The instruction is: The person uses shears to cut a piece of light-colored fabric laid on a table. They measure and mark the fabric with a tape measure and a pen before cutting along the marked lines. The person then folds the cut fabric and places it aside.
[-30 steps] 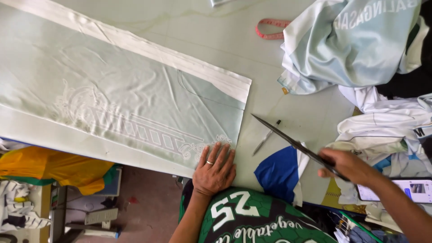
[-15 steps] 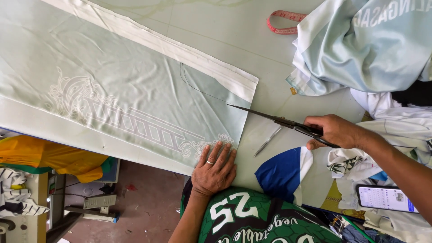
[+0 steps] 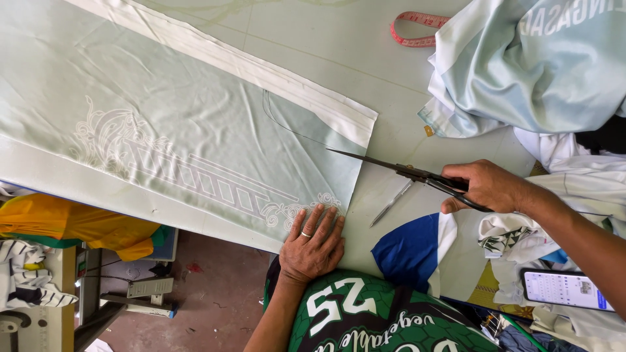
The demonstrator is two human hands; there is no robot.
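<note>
A long pale green fabric panel (image 3: 169, 137) with white borders and a white printed ornament lies flat across the cutting table (image 3: 339, 58). A thin curved line is drawn near its right end. My left hand (image 3: 313, 244), a ring on one finger, presses flat on the panel's near right corner. My right hand (image 3: 486, 187) grips black scissors (image 3: 398, 169), blades nearly closed, tips pointing left and touching the panel's right edge. A pen (image 3: 391, 203) lies on the table under the scissors.
A pink tape measure (image 3: 414, 29) lies at the far edge. Piled light blue and white garments (image 3: 535, 65) crowd the right side, a blue and white piece (image 3: 414, 251) lies near me, and a phone (image 3: 564, 289) rests at lower right. Yellow cloth (image 3: 72, 228) hangs below left.
My right hand has carried the scissors leftwards from the right side of the table until the tips reach the panel's right edge. My left hand has stayed pressed on the corner.
</note>
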